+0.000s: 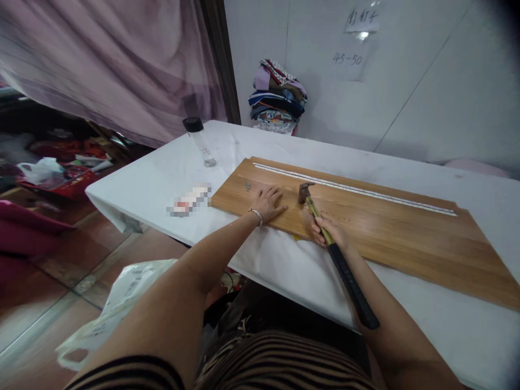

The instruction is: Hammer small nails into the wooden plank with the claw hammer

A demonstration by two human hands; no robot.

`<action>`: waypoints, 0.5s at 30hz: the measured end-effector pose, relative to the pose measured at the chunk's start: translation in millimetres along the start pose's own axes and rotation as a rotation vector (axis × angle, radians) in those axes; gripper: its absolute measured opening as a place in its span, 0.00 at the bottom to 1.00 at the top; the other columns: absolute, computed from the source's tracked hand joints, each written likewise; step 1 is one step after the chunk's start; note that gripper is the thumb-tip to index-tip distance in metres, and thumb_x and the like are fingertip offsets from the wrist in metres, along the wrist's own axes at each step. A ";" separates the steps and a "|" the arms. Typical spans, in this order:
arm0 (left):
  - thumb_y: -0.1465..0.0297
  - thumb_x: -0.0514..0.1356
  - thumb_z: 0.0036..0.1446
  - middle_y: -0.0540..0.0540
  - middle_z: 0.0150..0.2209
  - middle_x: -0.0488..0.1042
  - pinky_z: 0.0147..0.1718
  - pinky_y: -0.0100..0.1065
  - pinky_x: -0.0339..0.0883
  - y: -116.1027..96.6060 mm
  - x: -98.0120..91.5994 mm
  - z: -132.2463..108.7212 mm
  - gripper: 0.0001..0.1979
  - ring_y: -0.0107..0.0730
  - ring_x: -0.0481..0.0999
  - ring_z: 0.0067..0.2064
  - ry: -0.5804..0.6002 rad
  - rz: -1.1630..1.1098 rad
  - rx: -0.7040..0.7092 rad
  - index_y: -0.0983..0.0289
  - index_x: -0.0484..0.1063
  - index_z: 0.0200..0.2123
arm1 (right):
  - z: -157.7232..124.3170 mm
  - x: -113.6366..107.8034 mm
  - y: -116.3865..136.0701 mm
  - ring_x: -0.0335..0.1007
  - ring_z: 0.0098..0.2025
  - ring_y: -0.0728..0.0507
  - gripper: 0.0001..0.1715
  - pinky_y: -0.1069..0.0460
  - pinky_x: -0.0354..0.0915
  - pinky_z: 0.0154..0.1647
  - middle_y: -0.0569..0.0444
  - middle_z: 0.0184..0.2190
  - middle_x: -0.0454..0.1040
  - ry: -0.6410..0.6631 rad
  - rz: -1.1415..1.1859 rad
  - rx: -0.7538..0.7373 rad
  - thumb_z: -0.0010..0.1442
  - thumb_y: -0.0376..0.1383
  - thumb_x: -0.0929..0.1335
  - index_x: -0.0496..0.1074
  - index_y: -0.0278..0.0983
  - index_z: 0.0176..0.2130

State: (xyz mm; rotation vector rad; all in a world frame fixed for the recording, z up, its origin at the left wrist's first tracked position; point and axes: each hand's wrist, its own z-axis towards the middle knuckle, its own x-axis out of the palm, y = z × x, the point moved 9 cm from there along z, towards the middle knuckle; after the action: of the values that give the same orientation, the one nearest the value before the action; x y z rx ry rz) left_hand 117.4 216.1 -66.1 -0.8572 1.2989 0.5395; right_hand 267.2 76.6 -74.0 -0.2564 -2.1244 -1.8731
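Head view: a long wooden board [385, 233] lies flat on a white table [162, 179] and serves as the reference for all positions. The left hand [268, 201], with a bracelet [257, 215] at the wrist, rests palm down on the board's near left corner, fingers spread, gripping nothing. The right hand [325, 230] is closed around the handle of a hammer [343, 268] at the board's near edge. The hammer head lies over the board just right of the left hand; whether it touches the wood cannot be told. Small dark nails [247, 186] lie on the board just beyond the left hand. A pale strip [357, 189] runs along the board's far edge. Left of the board stands a clear bottle [200, 142] with a black cap; beyond the board's far left end, a pile of folded cloth [277, 97] sits against the wall
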 end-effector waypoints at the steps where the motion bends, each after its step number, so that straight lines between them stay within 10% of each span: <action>1: 0.53 0.58 0.70 0.60 0.74 0.66 0.75 0.53 0.51 1.5 -1.9 -0.1 0.27 0.48 0.60 0.76 -0.016 -0.015 0.004 0.58 0.73 0.66 | -0.6 0.8 1.6 0.53 0.15 0.53 0.29 0.56 0.51 0.12 0.66 0.23 0.66 -0.008 -0.005 -0.009 0.57 0.53 0.77 0.69 0.42 0.50; 9: 0.61 0.52 0.73 0.57 0.47 0.87 0.55 0.41 0.75 21.7 -13.5 -22.1 0.20 0.43 0.84 0.52 -0.236 -0.376 -0.241 0.59 0.84 0.45 | 1.4 0.6 4.1 0.53 0.14 0.53 0.31 0.56 0.51 0.12 0.67 0.22 0.65 -0.024 0.027 -0.024 0.54 0.54 0.77 0.68 0.43 0.48; 15: 0.52 0.46 0.75 0.56 0.44 0.87 0.52 0.43 0.79 -66.2 25.4 -26.8 0.28 0.43 0.85 0.48 -0.087 -0.813 -0.090 0.59 0.83 0.50 | 2.7 -1.1 3.4 0.55 0.13 0.53 0.29 0.56 0.52 0.12 0.66 0.21 0.66 -0.057 -0.017 -0.035 0.55 0.56 0.76 0.69 0.42 0.46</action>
State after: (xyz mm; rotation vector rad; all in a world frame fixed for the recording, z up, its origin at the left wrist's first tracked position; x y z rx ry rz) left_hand 157.6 152.5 -75.8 -1.3194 0.7508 -0.0146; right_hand 269.1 79.8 -71.5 -0.3034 -2.1384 -1.9361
